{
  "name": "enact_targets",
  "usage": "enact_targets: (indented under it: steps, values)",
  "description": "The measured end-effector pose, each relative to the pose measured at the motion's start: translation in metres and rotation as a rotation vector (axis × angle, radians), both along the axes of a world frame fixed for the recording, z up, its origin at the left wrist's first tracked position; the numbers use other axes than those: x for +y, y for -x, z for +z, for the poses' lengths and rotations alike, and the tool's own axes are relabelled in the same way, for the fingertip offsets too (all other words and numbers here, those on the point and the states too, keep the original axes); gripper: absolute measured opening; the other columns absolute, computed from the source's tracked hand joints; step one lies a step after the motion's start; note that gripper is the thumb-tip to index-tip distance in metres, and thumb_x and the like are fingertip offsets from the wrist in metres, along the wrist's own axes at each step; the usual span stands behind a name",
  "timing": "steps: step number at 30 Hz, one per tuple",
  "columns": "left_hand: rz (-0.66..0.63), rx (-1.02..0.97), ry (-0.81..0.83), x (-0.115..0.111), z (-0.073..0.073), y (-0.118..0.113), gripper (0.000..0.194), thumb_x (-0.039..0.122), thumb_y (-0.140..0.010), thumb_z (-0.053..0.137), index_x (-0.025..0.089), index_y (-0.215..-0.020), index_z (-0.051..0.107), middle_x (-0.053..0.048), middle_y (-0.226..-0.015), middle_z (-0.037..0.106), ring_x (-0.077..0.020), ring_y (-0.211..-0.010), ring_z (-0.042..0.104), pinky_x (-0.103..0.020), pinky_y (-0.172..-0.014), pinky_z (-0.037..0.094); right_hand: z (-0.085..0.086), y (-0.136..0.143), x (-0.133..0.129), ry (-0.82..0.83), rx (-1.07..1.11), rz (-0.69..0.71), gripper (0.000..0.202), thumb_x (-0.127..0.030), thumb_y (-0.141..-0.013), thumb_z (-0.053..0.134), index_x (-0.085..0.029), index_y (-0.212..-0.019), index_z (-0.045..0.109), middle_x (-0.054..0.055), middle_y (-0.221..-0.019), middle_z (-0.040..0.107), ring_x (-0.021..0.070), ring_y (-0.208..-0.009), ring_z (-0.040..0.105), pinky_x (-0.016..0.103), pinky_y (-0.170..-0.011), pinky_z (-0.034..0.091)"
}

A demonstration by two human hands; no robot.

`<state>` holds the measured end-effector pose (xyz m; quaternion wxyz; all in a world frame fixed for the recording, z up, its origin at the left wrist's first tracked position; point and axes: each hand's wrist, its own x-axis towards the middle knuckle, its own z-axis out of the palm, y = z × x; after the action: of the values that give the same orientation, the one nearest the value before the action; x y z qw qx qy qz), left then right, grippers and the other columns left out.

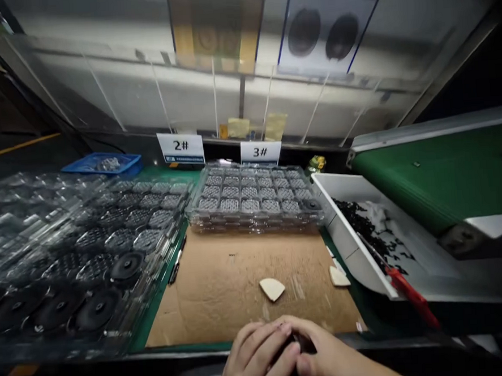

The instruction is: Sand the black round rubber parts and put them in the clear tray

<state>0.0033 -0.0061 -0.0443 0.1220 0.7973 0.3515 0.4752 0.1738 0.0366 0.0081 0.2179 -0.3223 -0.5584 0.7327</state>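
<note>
At the bottom centre, in front of the table's edge, my left hand and my right hand are pressed together. Their fingers curl round something dark that is mostly hidden between them. Beyond them a brown cardboard sheet lies on the green table top. A cream wedge-shaped piece rests on the sheet, and a second cream piece lies near its right edge. Stacked clear trays stand at the back of the cardboard, with one dark round part in the front right pocket.
Clear trays on the left hold black round parts. Behind them is a blue basket. At the right stand a white bin of small black pieces, a red-handled tool and a green conveyor. A pen lies left of the cardboard.
</note>
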Motion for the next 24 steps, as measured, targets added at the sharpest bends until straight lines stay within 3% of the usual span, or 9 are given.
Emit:
enact_targets:
  steps: [3, 5, 8, 11, 13, 15, 18, 20, 24]
  values:
    - [-0.194, 0.052, 0.184, 0.006, -0.012, 0.006, 0.046, 0.037, -0.091, 0.037, 0.03, -0.136, 0.034, -0.01, -0.122, 0.061, -0.0223, -0.121, 0.048, -0.04, -0.1, 0.037, -0.025, -0.003, -0.006, 0.078, -0.003, -0.053, 0.068, -0.07, -0.061, 0.062, -0.018, -0.105, 0.062, 0.009, -0.101, 0.062, 0.0271, -0.107, 0.054, 0.035, -0.088, 0.044]
    - [-0.322, 0.056, 0.299, 0.013, -0.018, 0.012, 0.054, 0.04, -0.087, 0.046, 0.028, -0.138, 0.031, -0.01, -0.127, 0.057, -0.024, -0.124, 0.045, -0.039, -0.1, 0.038, -0.036, -0.002, -0.008, 0.099, -0.047, -0.085, 0.067, -0.071, -0.066, 0.055, -0.017, -0.104, 0.063, 0.009, -0.094, 0.064, 0.026, -0.102, 0.057, 0.036, -0.088, 0.044]
    - [-0.412, -0.001, 0.519, 0.026, -0.02, 0.021, 0.067, 0.033, -0.076, 0.065, 0.029, -0.136, 0.035, -0.008, -0.129, 0.055, -0.0234, -0.121, 0.048, -0.035, -0.101, 0.039, -0.049, 0.003, -0.006, 0.078, -0.164, -0.108, 0.069, -0.073, -0.077, 0.035, -0.016, -0.107, 0.062, 0.007, -0.075, 0.064, 0.021, -0.075, 0.064, 0.032, -0.072, 0.051]
    - [-0.235, -0.299, 0.898, 0.037, -0.016, 0.028, 0.057, 0.029, -0.069, 0.072, 0.03, -0.122, 0.05, -0.008, -0.127, 0.056, -0.025, -0.119, 0.05, -0.037, -0.101, 0.04, -0.063, 0.004, 0.008, -0.179, -0.479, -0.228, 0.06, -0.064, -0.086, 0.03, -0.02, -0.118, 0.056, 0.003, -0.068, 0.06, 0.0159, -0.05, 0.058, 0.028, -0.05, 0.048]
    - [-0.111, -0.687, 1.167, 0.044, -0.016, 0.032, 0.057, 0.034, -0.067, 0.073, 0.029, -0.12, 0.051, -0.01, -0.129, 0.054, -0.0269, -0.117, 0.051, -0.038, -0.098, 0.043, -0.075, 0.002, 0.023, -0.422, -0.76, -0.405, 0.049, -0.053, -0.088, 0.037, -0.022, -0.122, 0.052, 0.005, -0.078, 0.059, 0.0165, -0.054, 0.058, 0.031, -0.053, 0.049]
    - [-0.082, -1.065, 1.358, 0.052, -0.019, 0.036, 0.062, 0.039, -0.067, 0.072, 0.029, -0.122, 0.046, -0.011, -0.133, 0.05, -0.0286, -0.115, 0.053, -0.04, -0.095, 0.045, -0.09, 0.0, 0.036, -0.557, -0.912, -0.519, 0.043, -0.046, -0.088, 0.043, -0.021, -0.121, 0.053, 0.011, -0.093, 0.055, 0.0214, -0.07, 0.06, 0.038, -0.064, 0.05]
    - [-0.061, -1.384, 1.46, 0.063, -0.024, 0.043, 0.057, 0.039, -0.07, 0.07, 0.029, -0.121, 0.045, -0.009, -0.132, 0.05, -0.0283, -0.114, 0.054, -0.04, -0.096, 0.043, -0.109, 0.003, 0.041, -0.614, -0.866, -0.486, 0.034, -0.037, -0.088, 0.045, -0.021, -0.115, 0.058, 0.015, -0.108, 0.052, 0.026, -0.091, 0.057, 0.043, -0.077, 0.048]
    - [-0.031, -1.48, 1.464, 0.069, -0.026, 0.046, 0.055, 0.037, -0.071, 0.071, 0.028, -0.12, 0.047, -0.009, -0.131, 0.052, -0.0268, -0.113, 0.055, -0.038, -0.098, 0.041, -0.113, 0.008, 0.04, -0.661, -0.78, -0.407, 0.029, -0.03, -0.089, 0.044, -0.023, -0.113, 0.059, 0.011, -0.1, 0.057, 0.0224, -0.089, 0.057, 0.038, -0.079, 0.048]
    - [-0.018, -1.535, 1.469, 0.08, -0.022, 0.046, 0.062, 0.035, -0.067, 0.074, 0.026, -0.122, 0.048, -0.01, -0.128, 0.054, -0.0268, -0.112, 0.055, -0.04, -0.101, 0.038, -0.091, 0.018, 0.056, -0.687, -0.665, -0.298, 0.025, -0.025, -0.088, 0.047, -0.025, -0.108, 0.062, 0.003, -0.076, 0.062, 0.0161, -0.071, 0.058, 0.029, -0.067, 0.048]
